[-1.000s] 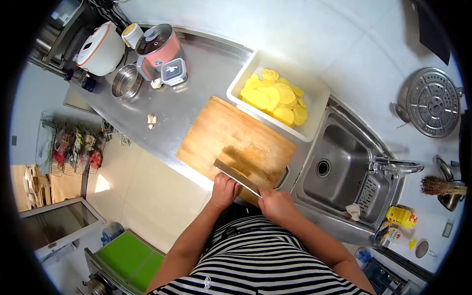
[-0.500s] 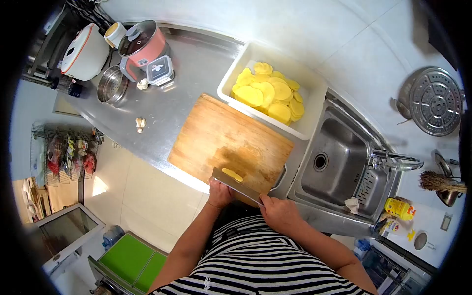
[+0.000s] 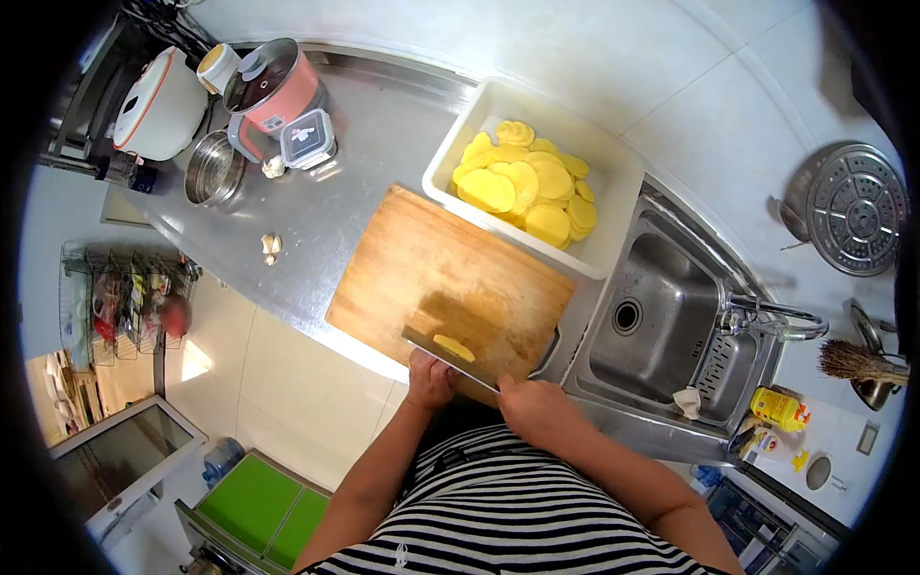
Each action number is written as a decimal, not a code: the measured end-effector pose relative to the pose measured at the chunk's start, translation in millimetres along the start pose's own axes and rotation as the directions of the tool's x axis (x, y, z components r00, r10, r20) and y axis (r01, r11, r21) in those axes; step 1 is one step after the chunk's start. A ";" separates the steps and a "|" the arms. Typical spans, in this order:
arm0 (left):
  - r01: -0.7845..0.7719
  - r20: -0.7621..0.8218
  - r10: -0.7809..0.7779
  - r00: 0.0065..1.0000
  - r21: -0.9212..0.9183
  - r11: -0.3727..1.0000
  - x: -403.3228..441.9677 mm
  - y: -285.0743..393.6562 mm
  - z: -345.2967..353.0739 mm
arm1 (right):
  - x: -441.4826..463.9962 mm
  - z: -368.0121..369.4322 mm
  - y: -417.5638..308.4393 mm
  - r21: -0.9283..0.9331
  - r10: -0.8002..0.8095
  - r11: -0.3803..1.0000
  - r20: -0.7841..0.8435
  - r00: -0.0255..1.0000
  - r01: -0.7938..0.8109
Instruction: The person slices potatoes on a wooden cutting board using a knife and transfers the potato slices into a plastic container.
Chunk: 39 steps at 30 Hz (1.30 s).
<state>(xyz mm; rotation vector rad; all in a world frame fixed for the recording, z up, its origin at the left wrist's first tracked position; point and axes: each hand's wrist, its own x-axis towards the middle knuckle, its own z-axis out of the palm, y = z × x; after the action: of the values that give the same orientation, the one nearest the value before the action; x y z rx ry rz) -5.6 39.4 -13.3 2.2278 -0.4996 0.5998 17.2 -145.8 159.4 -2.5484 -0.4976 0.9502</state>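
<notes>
My right hand [image 3: 539,410] is wrapped round the handle end of a wide-bladed knife [image 3: 448,357]. The blade stands on edge across the near part of a wooden cutting board [image 3: 402,259]. Behind the blade, on the board, lies a yellow slice [image 3: 454,347]. My left hand [image 3: 431,379] is closed on the near side of the blade; whatever its fingers hold is hidden. Beyond the board, a white bin [image 3: 618,225] holds several yellow slices [image 3: 548,180].
To the right is a steel sink [image 3: 652,335] with a faucet [image 3: 781,326]. Garlic cloves [image 3: 271,249], a steel bowl [image 3: 214,170], a lidded glass box [image 3: 309,141], a pink pot [image 3: 287,96] and a white cooker [image 3: 158,110] stand on the left counter.
A yellow slice now shows behind the blade, where none was visible a second ago. The view has shifted a little, and the knife sits slightly further left. Both hands remain at the knife.
</notes>
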 end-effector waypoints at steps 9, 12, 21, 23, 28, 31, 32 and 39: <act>0.011 -0.028 -0.014 1.000 -0.108 0.994 7.0 0.3 0.9 | 7.3 3.8 0.6 0.030 0.000 1.000 0.021 1.000 0.000; 0.083 0.033 -0.080 0.996 -0.112 0.990 20.6 9.2 -6.6 | 16.5 1.4 -4.4 0.061 0.000 0.998 -0.018 1.000 0.001; 0.017 -0.046 -0.024 0.999 -0.132 0.991 16.8 4.7 -1.0 | 22.4 7.3 1.5 0.055 0.001 0.998 -0.029 1.000 0.001; 0.008 -0.026 -0.011 1.000 -0.136 0.991 14.7 2.1 -1.7 | 27.4 11.8 3.6 0.051 -0.035 0.998 -0.066 0.997 0.038; 0.015 -0.015 -0.018 1.000 -0.177 0.984 7.2 -1.0 2.0 | 22.7 8.6 5.4 0.059 0.026 0.998 0.004 1.000 -0.026; 0.029 0.000 -0.029 1.000 -0.118 0.993 -5.1 -5.0 5.4 | 32.9 15.8 4.2 0.071 0.008 0.997 -0.050 0.999 -0.004; 0.040 0.015 -0.038 0.999 -0.123 0.992 -9.1 -6.9 6.6 | 36.9 19.8 4.0 0.064 0.008 0.998 -0.069 0.998 -0.004; 0.016 -0.006 -0.016 1.000 0.025 1.000 -8.3 -1.2 1.3 | 48.8 49.6 23.4 0.078 0.021 0.997 -0.135 0.991 -0.011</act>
<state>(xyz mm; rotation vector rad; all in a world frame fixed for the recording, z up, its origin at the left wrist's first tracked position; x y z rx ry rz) -11.3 40.5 -19.4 2.2506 -0.4734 0.6072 22.8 -133.5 87.2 -2.5291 -0.3937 0.7791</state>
